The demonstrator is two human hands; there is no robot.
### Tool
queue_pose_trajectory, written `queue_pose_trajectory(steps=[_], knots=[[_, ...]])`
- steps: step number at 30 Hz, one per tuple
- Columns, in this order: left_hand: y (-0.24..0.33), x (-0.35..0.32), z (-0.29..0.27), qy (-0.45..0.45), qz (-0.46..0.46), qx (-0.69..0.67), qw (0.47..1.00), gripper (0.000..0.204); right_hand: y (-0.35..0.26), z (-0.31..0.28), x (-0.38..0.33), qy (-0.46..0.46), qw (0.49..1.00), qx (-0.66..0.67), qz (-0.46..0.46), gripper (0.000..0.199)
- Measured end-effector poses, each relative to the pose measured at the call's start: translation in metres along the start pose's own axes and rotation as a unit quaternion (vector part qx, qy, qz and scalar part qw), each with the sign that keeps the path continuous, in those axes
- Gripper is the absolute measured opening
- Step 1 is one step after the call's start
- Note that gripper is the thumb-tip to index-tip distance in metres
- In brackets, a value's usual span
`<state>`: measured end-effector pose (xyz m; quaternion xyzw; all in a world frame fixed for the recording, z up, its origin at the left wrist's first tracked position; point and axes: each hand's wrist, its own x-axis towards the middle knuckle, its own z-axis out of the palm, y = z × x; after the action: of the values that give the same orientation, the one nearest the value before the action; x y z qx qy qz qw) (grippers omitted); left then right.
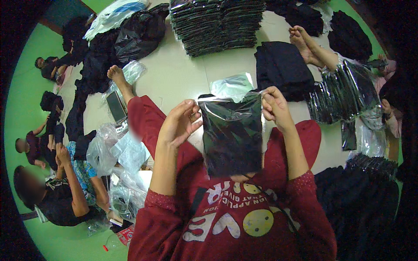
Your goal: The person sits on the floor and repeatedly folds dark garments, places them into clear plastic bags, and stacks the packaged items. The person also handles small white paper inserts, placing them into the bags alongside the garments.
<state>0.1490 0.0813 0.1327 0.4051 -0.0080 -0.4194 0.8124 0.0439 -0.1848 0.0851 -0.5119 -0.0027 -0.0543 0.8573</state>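
Note:
A clear plastic bag (233, 137) with a folded black garment inside hangs upright in front of my chest. My left hand (179, 124) pinches its top left corner between thumb and fingers. At the top right corner, the fingers of my right hand (276, 108) are closed on the plastic. The film is pulled taut between both hands, and the black cloth shows just under the top edge. Behind it on the floor lies a flat stack of clear bags (230, 85).
Ahead rises a tall stack of bagged black garments (217, 26). Folded black cloth (283, 69) lies right of centre, beside a row of bagged garments (344, 93). Loose plastic (128, 152) and a dark phone (116, 106) are at left. Several people sit around, one close on the left (65, 200).

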Motion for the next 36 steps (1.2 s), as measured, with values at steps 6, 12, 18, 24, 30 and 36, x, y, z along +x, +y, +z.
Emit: queue_pose_trajectory(steps=[6, 12, 18, 24, 30, 36], knots=[[-0.009, -0.005, -0.019, 0.057, 0.043, 0.116, 0.991, 0.010, 0.017, -0.016, -0.008, 0.004, 0.993, -0.109, 0.036, 0.012], [-0.065, 0.008, -0.076, 0.129, -0.107, 0.309, 0.936, 0.012, 0.100, -0.042, -0.012, 0.041, 0.928, -0.366, 0.048, 0.012], [-0.100, 0.095, -0.062, 0.223, 0.249, 0.723, 0.605, 0.048, 0.149, -0.065, -0.022, -0.017, 0.822, -0.541, 0.178, 0.019], [-0.142, 0.171, -0.059, 0.191, 0.273, 0.826, 0.455, 0.070, 0.151, -0.073, -0.032, -0.005, 0.810, -0.540, 0.229, 0.022], [-0.130, 0.183, -0.065, 0.134, 0.187, 0.853, 0.468, 0.072, 0.152, -0.068, -0.023, -0.023, 0.832, -0.512, 0.214, 0.024], [-0.173, 0.132, -0.044, 0.212, 0.272, 0.806, 0.482, 0.069, 0.153, -0.066, -0.025, -0.031, 0.825, -0.520, 0.219, 0.023]])
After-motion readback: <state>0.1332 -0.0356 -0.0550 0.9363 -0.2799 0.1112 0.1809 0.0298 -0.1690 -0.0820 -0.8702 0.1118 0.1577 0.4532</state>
